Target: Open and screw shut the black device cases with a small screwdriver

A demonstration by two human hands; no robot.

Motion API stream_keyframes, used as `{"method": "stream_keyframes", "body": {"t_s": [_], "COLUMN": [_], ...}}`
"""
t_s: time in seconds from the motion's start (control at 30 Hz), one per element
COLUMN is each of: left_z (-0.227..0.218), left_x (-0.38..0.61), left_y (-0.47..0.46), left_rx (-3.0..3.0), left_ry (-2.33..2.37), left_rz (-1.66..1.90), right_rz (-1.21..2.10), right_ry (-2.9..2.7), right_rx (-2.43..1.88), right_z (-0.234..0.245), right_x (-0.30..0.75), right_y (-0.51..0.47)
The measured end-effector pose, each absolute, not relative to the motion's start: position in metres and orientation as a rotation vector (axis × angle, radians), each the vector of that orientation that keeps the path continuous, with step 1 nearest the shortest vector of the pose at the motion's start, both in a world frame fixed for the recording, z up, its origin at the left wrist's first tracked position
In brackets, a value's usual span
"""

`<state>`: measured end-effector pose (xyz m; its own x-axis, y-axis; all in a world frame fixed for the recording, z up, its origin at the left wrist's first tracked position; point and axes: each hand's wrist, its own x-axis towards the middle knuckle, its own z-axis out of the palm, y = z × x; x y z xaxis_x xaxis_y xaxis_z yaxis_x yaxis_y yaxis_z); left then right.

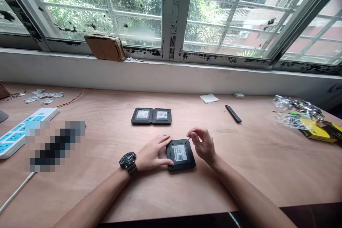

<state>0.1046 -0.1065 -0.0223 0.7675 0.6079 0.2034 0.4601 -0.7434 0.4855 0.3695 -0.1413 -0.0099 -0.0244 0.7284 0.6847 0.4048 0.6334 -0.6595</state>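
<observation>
A black square device (189, 165) with rounded corners and a white printed label lies on the wooden table in front of me. My left hand (153, 152), with a black watch at the wrist, grips its left side, thumb at the near part and fingers at the far corner. At the device's far right corner, my right hand (203, 144) pinches a thin rod-like tool (188, 139); its tip reaches the device's surface near that corner. The tool is too small to name exactly. Beyond my hands, two similar black devices (151, 122) lie side by side, labels up.
On the left are a white power strip (48, 113) with blue sockets and a blurred-out dark object (56, 146). A black bar (233, 114) and a white paper pad (209, 98) lie at the back right. Plastic bags (292, 120) and a yellow-black box (315, 131) sit far right.
</observation>
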Motion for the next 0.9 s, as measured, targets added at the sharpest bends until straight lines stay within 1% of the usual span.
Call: {"method": "stream_keyframes", "body": {"t_s": [0.17,0.23,0.33,0.4,0.47,0.57,0.73,0.8,0.9], "left_z": [-0.022,-0.021,-0.02,-0.02,-0.021,-0.023,-0.024,-0.026,-0.029], "left_x": [0.105,0.103,0.097,0.092,0.088,0.088,0.098,0.1,0.097], "left_y": [-0.107,-0.106,-0.101,-0.097,-0.095,-0.096,-0.105,-0.107,-0.106], "left_rx": [2.524,2.509,2.498,2.504,2.522,2.535,2.474,2.466,2.491], "left_ry": [0.801,0.823,0.849,0.841,0.808,0.771,0.796,0.782,0.776], "left_rz": [0.498,0.494,0.495,0.466,0.422,0.4,0.443,0.463,0.479], "right_rz": [0.41,0.575,0.94,1.069,1.071,0.983,0.623,0.618,0.701], "right_ry": [-1.673,-1.629,-1.502,-1.48,-1.515,-1.581,-1.386,-1.407,-1.541], "right_rx": [-0.987,-0.997,-0.964,-0.917,-0.89,-0.938,-0.934,-0.907,-0.905], "right_z": [0.001,0.007,0.014,0.015,0.014,0.012,0.012,0.012,0.01], "right_x": [0.365,0.363,0.363,0.365,0.368,0.372,0.36,0.348,0.332], "right_y": [-0.144,-0.144,-0.142,-0.141,-0.141,-0.144,-0.145,-0.141,-0.132]}}
